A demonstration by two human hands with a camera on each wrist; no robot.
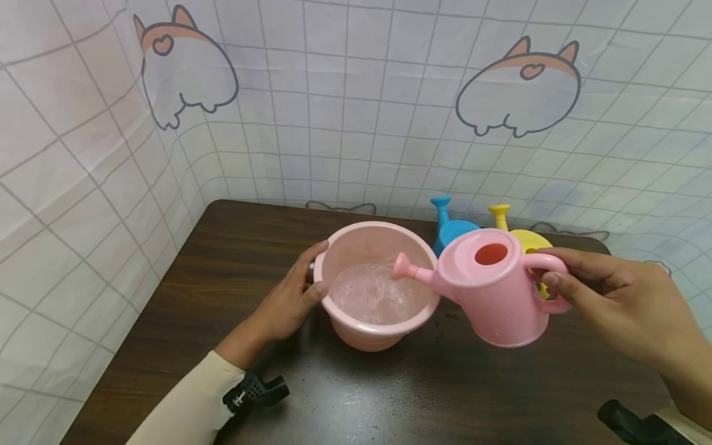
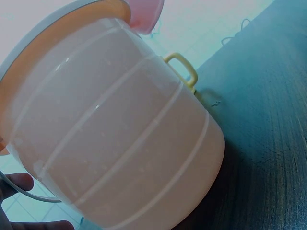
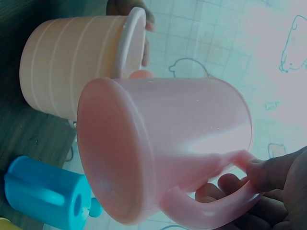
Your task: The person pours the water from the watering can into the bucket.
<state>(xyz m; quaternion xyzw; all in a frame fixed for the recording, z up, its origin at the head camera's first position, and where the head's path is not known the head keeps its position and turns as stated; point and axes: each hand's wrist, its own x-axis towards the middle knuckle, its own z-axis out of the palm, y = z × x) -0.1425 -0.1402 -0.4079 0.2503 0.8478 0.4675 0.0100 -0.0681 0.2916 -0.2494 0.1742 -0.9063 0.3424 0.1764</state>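
Note:
My right hand [image 1: 634, 296] grips the handle of a pink watering can [image 1: 500, 303], which is held up off the table. Its spout tilts left, and the rose reaches over the mouth of a pale pink bucket [image 1: 369, 337]. Rippled, splashing water [image 1: 367, 293] shows inside the bucket. At the bucket's left rim, my left hand [image 1: 289, 303] holds on with thumb and fingers. The left wrist view shows the bucket's ribbed side [image 2: 124, 124] and fingertips [image 2: 19, 184] by its thin wire handle. In the right wrist view, the can's base [image 3: 110, 153] faces the camera.
Behind the pink can stand a blue watering can [image 1: 457, 230] and a yellow watering can [image 1: 531, 240], partly hidden. The dark wooden table [image 1: 356, 395] carries water drops near the bucket. A white gridded sheet [image 1: 345, 111] with animal drawings hangs behind and at the left.

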